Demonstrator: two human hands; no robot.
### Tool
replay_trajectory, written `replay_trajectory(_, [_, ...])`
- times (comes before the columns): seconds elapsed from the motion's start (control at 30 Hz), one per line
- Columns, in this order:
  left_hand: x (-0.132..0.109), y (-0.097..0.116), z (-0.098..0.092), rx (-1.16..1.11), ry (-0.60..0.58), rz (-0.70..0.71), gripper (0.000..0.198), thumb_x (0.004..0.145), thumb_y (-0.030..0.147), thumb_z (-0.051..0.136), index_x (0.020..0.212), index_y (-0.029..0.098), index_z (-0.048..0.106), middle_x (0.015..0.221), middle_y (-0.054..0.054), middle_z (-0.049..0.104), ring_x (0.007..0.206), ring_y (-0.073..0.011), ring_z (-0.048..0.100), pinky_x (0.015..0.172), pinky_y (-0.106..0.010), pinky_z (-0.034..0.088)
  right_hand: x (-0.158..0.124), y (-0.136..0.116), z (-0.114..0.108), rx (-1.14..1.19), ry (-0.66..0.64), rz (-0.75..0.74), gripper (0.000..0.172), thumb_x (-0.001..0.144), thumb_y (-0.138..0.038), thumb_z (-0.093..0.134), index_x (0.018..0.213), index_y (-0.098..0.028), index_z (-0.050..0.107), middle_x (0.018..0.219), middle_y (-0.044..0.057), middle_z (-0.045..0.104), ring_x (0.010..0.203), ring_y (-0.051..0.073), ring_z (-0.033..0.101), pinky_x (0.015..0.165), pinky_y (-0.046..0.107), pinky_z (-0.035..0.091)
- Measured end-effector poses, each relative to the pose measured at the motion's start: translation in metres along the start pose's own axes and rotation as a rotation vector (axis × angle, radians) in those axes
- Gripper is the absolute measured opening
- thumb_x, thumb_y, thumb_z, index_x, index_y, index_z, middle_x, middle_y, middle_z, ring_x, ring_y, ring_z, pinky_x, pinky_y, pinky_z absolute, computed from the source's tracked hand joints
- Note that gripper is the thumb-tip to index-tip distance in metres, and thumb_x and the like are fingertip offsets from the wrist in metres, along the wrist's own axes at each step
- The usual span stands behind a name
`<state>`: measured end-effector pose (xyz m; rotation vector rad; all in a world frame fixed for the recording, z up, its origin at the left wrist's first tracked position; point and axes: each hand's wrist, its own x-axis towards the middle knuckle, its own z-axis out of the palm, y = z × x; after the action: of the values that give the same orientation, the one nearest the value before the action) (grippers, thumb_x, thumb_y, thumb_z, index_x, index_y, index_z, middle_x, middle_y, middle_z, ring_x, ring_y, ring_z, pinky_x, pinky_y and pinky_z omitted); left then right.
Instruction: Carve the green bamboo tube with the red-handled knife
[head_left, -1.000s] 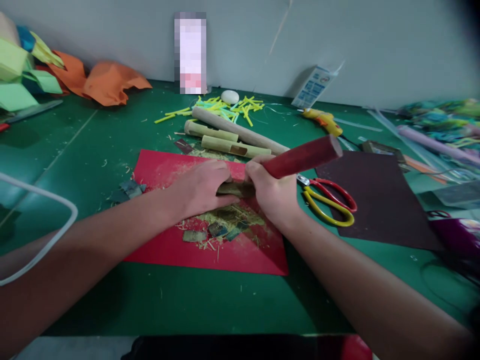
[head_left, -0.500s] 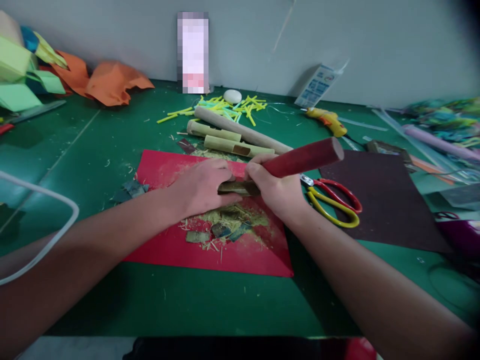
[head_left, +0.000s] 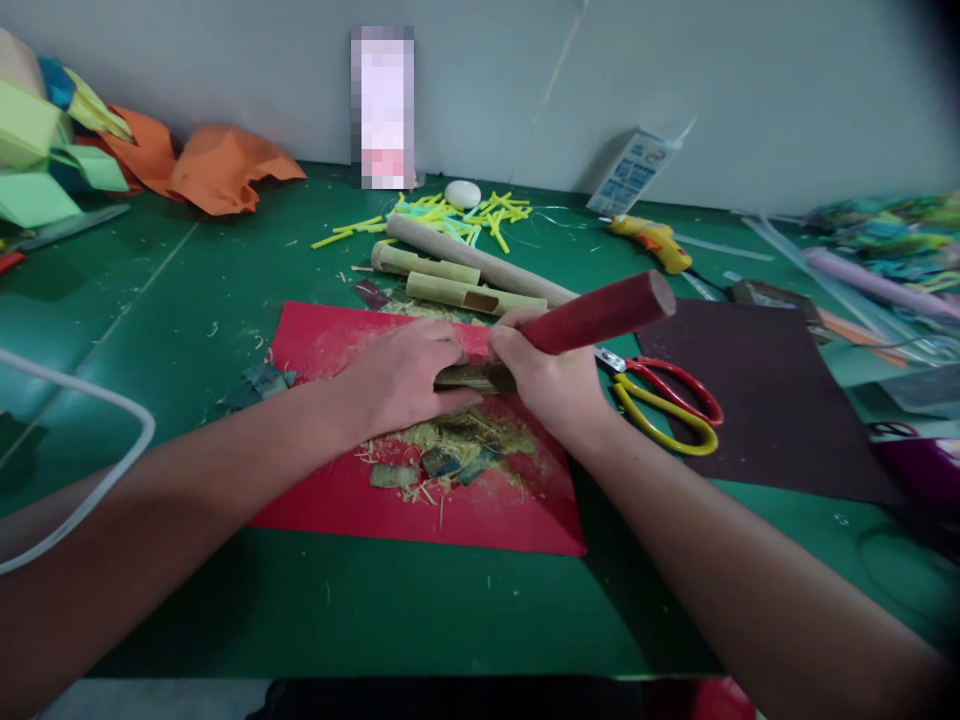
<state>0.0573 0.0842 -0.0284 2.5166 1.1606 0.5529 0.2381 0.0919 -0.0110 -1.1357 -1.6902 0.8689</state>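
Note:
My left hand (head_left: 412,372) is closed round a short length of bamboo (head_left: 472,378), pressing it down over the red sheet (head_left: 315,500). In my right hand (head_left: 559,390) is a tool with a thick red wooden handle (head_left: 600,312), slanting up and to the right. Its working end is hidden behind my fingers, by the right end of the bamboo. Pale shavings (head_left: 495,430) and dark bamboo chips (head_left: 394,476) lie on the sheet below my hands.
Scissors (head_left: 667,405) with red and yellow handles lie right of my right hand, partly on a dark sheet (head_left: 765,400). Behind are cut bamboo pieces (head_left: 427,263), a wooden rod (head_left: 480,260), yellow straw bits (head_left: 502,215) and a yellow glue gun (head_left: 649,243). A white cable (head_left: 112,390) crosses at left.
The red handle's free end has tipped slightly to the left and down. My left hand keeps its hold on the bamboo, and the view has shifted a little.

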Motion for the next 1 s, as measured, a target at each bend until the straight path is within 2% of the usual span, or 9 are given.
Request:
replay_trajectory(0.17, [0.002,-0.002,-0.002,-0.071,0.011,0.03,0.028,0.093,0.042,0.064,0.096,0.015,0.073,0.093,-0.008,0.064,0.092,-0.0227,0.061,0.082,-0.037,0.048,-0.004,-0.001,0.003,-0.041,0.021,-0.018,0.022,0.072,-0.025,0.053,0.051,-0.022,0.046,0.052,-0.003,0.044,0.054,0.011,0.039,0.053,0.028,0.031])
replay_trajectory(0.33, [0.002,-0.001,-0.003,-0.097,-0.006,0.009,0.03,0.093,0.041,0.064,0.092,0.012,0.073,0.09,-0.008,0.062,0.085,-0.0207,0.059,0.077,-0.035,0.047,-0.011,0.002,0.004,0.045,0.013,0.04,0.024,0.069,-0.018,0.054,0.048,-0.022,0.042,0.049,-0.004,0.04,0.052,0.01,0.036,0.052,0.029,0.03])
replay_trajectory(0.4, [0.002,-0.002,-0.003,-0.094,-0.003,0.012,0.031,0.093,0.042,0.064,0.093,0.012,0.073,0.091,-0.009,0.063,0.087,-0.0217,0.06,0.079,-0.036,0.048,-0.011,0.003,0.004,0.07,0.086,0.016,0.023,0.07,-0.018,0.054,0.049,-0.022,0.044,0.051,-0.004,0.042,0.053,0.011,0.038,0.053,0.029,0.032])
replay_trajectory(0.47, [0.003,-0.003,-0.002,-0.092,0.002,-0.001,0.031,0.092,0.042,0.066,0.094,0.012,0.074,0.092,-0.009,0.063,0.09,-0.023,0.061,0.082,-0.038,0.048,-0.008,0.004,0.004,0.072,0.108,0.001,0.023,0.071,-0.019,0.053,0.05,-0.022,0.045,0.051,-0.004,0.043,0.053,0.011,0.039,0.054,0.03,0.033])
replay_trajectory(0.67, [0.002,-0.004,-0.003,-0.077,-0.01,-0.001,0.032,0.092,0.043,0.066,0.094,0.012,0.073,0.096,-0.011,0.066,0.095,-0.0252,0.062,0.086,-0.04,0.05,-0.003,0.003,0.004,0.034,0.075,0.007,0.023,0.071,-0.021,0.054,0.05,-0.022,0.045,0.051,-0.004,0.043,0.053,0.011,0.038,0.053,0.029,0.032])
replay_trajectory(1.0, [0.001,-0.007,0.002,-0.061,0.048,0.033,0.027,0.09,0.041,0.068,0.101,0.017,0.073,0.103,-0.01,0.067,0.102,-0.0258,0.061,0.089,-0.041,0.049,-0.002,0.003,0.006,0.041,0.07,-0.015,0.021,0.07,-0.021,0.054,0.051,-0.022,0.045,0.053,-0.004,0.043,0.055,0.011,0.039,0.054,0.029,0.033])
